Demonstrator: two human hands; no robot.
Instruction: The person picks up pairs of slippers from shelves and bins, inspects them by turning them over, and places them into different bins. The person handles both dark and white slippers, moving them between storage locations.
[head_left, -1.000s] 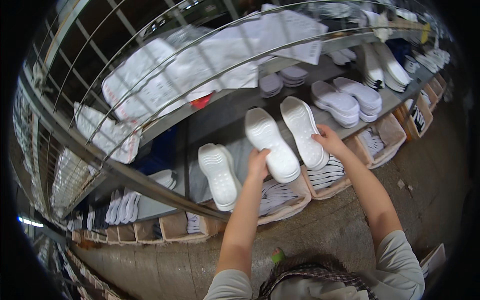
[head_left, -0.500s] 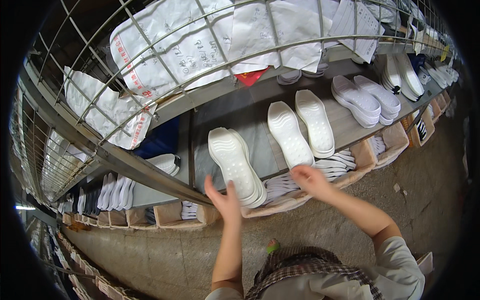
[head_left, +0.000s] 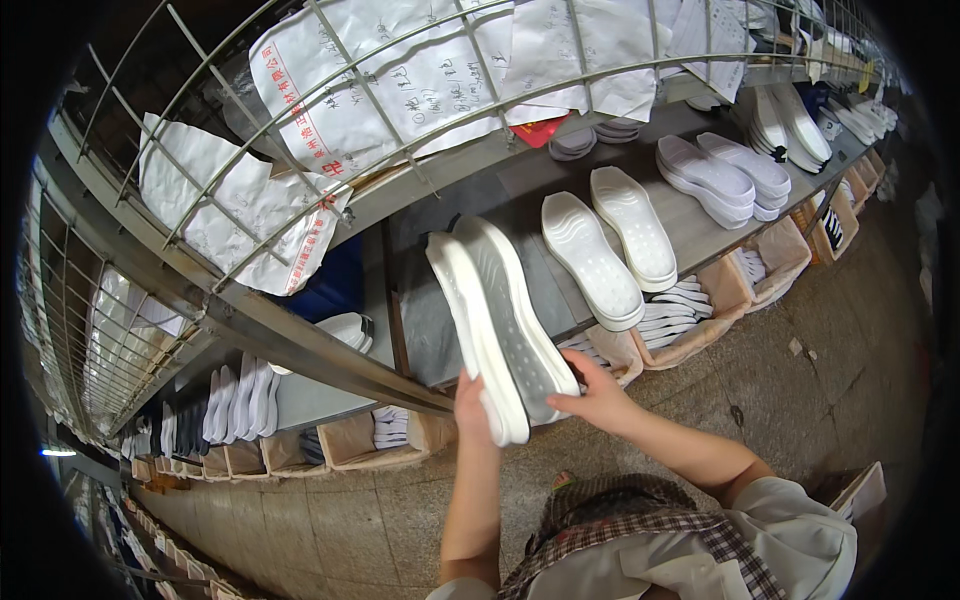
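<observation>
My left hand (head_left: 473, 408) is closed around the heel end of white shoe soles (head_left: 478, 345) turned on edge, several rims showing together. Beside them, another white sole (head_left: 520, 325) opens toward me with its dimpled inner face in shadow. My right hand (head_left: 598, 396) pinches that sole at its heel, thumb on the inside. Both sets are tilted over the near edge of the shelf, close together; whether they touch is hard to make out. Just right of them, two white sole stacks (head_left: 592, 260) (head_left: 635, 228) lie on the shelf, inner faces up.
A grey shelf (head_left: 440, 350) runs across, with more white soles (head_left: 705, 180) farther right. Cloth-lined bins (head_left: 690, 345) of soles stand below its edge. Wire mesh (head_left: 415, 165) with papers hangs above, and a metal post (head_left: 310, 355) slants at the left.
The left sole stack has been lifted from the shelf and tipped on edge, with one sole parted from it. My right hand has moved left, from the neighbouring stack onto that sole.
</observation>
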